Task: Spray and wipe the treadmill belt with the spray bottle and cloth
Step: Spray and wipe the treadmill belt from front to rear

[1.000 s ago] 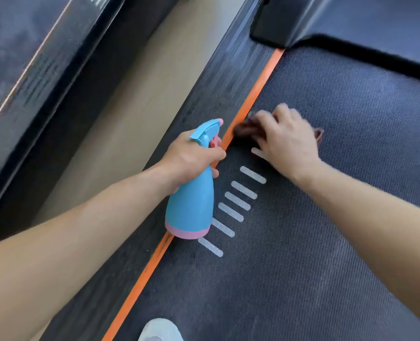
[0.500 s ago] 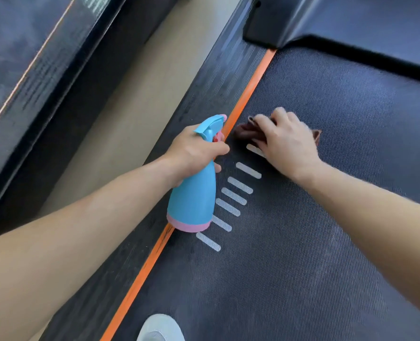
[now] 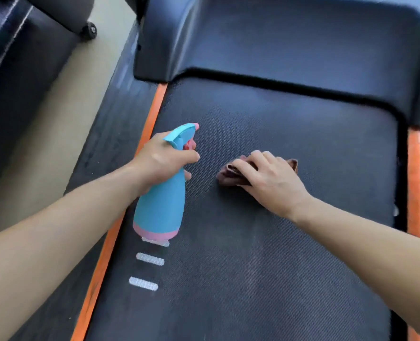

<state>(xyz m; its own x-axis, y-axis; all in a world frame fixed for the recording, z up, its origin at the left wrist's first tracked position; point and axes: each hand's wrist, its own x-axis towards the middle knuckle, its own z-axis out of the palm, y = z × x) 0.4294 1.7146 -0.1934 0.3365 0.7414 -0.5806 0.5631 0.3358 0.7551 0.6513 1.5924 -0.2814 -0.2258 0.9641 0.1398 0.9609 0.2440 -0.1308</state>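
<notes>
Turquoise plastic with a pink base: the spray bottle (image 3: 161, 205) hangs left of centre in the head view. The left hand (image 3: 162, 163) is wrapped round its neck, a finger at the trigger. It looks rigid and smooth, best held at that narrow neck. Its wall is opaque, so I cannot tell how full it is. At mid-frame the right hand (image 3: 270, 180) lies with its fingers spread over the bunched brown cloth (image 3: 228, 174), pressing it onto the textured treadmill belt (image 3: 277, 267). The cloth looks soft and light and should slide under palm pressure.
</notes>
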